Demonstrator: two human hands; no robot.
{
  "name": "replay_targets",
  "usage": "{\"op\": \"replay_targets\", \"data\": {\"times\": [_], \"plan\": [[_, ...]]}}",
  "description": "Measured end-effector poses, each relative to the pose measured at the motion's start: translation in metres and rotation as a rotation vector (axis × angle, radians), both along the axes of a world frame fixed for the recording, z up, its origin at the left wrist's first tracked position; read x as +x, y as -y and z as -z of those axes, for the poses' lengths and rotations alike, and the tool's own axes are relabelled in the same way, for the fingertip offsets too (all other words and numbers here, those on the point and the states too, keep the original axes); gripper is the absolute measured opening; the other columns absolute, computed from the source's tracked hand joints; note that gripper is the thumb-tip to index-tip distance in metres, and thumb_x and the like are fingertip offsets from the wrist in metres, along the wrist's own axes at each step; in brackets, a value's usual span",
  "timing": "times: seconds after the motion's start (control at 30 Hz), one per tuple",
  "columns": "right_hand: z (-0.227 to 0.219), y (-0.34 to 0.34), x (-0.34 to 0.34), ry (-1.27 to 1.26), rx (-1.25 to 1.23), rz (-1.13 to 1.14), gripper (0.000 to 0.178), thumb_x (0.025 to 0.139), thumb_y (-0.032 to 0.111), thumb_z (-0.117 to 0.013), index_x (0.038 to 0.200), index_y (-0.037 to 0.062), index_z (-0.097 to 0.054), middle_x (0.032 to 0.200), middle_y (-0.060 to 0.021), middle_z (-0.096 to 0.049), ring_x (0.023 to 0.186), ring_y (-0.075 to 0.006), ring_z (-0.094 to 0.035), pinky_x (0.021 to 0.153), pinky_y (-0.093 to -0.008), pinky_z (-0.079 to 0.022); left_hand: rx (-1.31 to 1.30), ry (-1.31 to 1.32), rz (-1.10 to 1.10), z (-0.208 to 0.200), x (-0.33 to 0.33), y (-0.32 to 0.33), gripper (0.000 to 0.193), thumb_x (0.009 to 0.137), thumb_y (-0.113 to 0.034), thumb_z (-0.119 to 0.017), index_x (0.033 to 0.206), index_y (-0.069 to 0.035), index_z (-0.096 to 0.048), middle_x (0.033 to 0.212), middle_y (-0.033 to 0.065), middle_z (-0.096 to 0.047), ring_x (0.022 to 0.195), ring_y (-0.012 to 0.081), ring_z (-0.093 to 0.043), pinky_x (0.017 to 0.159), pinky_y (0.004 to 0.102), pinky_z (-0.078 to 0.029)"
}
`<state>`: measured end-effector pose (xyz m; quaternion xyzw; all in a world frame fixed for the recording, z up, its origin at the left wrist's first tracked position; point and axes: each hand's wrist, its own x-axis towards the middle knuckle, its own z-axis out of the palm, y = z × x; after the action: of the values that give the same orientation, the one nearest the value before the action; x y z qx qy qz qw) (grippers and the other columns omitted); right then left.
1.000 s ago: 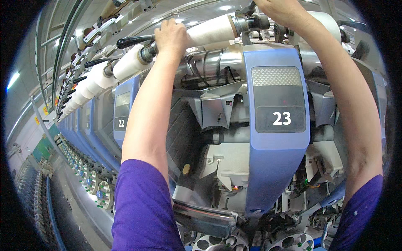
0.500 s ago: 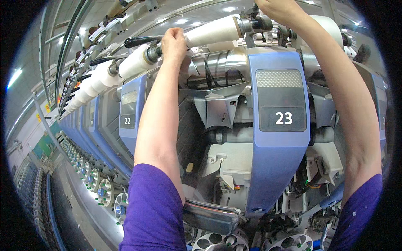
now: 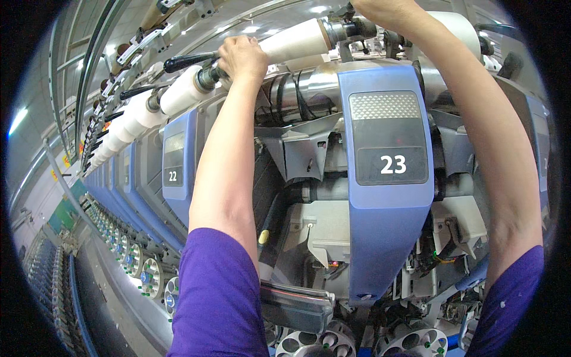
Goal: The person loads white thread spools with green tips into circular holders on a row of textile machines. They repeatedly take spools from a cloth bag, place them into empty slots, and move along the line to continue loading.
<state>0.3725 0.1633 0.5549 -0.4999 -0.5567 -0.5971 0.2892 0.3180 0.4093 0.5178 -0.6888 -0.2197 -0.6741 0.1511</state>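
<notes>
A white yarn cone (image 3: pixel 294 41) lies sideways on its holder above a shiny metal drum (image 3: pixel 306 95). My left hand (image 3: pixel 242 58) is closed at the cone's left end, its fingers curled over and partly hidden behind the knuckles. Just left of that hand is a black lever handle (image 3: pixel 189 61). My right hand (image 3: pixel 389 13) reaches to the top edge, beside the dark holder arm (image 3: pixel 360 28) at the cone's right end. Its fingertips are cut off by the picture's edge, so their grip does not show.
A blue machine housing (image 3: pixel 389 238) stands between my arms. Another white cone (image 3: pixel 449 30) sits behind my right forearm. More cones (image 3: pixel 181 92) run away to the left. Round bobbin magazines (image 3: pixel 318 342) line the bottom. A dark tray-like cover (image 3: pixel 297 306) juts out by my left sleeve.
The view has shifted slightly, so the machine sits a little further left and higher. My left hand has turned, showing more of its back. My right hand stays by the holder arm.
</notes>
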Motion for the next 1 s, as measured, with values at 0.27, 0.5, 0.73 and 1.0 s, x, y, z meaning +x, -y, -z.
{"op": "replay_targets", "data": {"times": [0.27,0.5,0.73,1.0], "plan": [[-0.013,-0.003,-0.002,-0.085,0.003,0.059,0.018,0.081,0.005,-0.048,0.096,0.0057,-0.058,0.11,-0.019,-0.049,0.103,-0.034,-0.05,0.09,-0.0371,-0.042,-0.516,0.225,1.263,-0.046,-0.035,0.002,0.018,0.084,-0.017,-0.056,0.091,-0.002,-0.063,0.088,0.007,-0.061,0.081,0.015,-0.052,0.073,0.028,-0.041],[-0.016,-0.001,-0.006,-0.155,-0.012,0.077,0.019,0.08,0.009,-0.049,0.097,0.0055,-0.058,0.109,-0.0197,-0.05,0.103,-0.0353,-0.05,0.091,-0.0385,-0.041,-0.301,0.174,1.893,-0.084,-0.13,-0.003,0.016,0.09,-0.019,-0.053,0.093,-0.006,-0.06,0.107,0.0084,-0.059,0.108,0.0221,-0.049,0.1,0.0443,-0.033],[-0.023,0.006,-0.017,-0.265,-0.131,0.243,0.022,0.083,0.016,-0.049,0.1,0.0085,-0.06,0.109,-0.0191,-0.051,0.098,-0.0349,-0.054,0.088,-0.0387,-0.043,-0.256,-0.423,0.665,-0.027,-0.071,-0.018,0.027,0.087,-0.018,-0.053,0.107,-0.002,-0.062,0.103,0.0095,-0.064,0.094,0.016,-0.059,0.086,0.0279,-0.044],[-0.018,0.004,-0.009,-0.264,-0.094,0.154,0.018,0.083,0.011,-0.048,0.097,0.0091,-0.059,0.101,-0.0173,-0.052,0.094,-0.0342,-0.054,0.083,-0.0383,-0.044,-0.21,-0.356,0.764,0.001,-0.027,-0.016,0.046,0.079,-0.027,-0.064,0.119,-0.006,-0.056,0.114,0.0157,-0.06,0.106,0.026,-0.056,0.091,0.0314,-0.041]]}}
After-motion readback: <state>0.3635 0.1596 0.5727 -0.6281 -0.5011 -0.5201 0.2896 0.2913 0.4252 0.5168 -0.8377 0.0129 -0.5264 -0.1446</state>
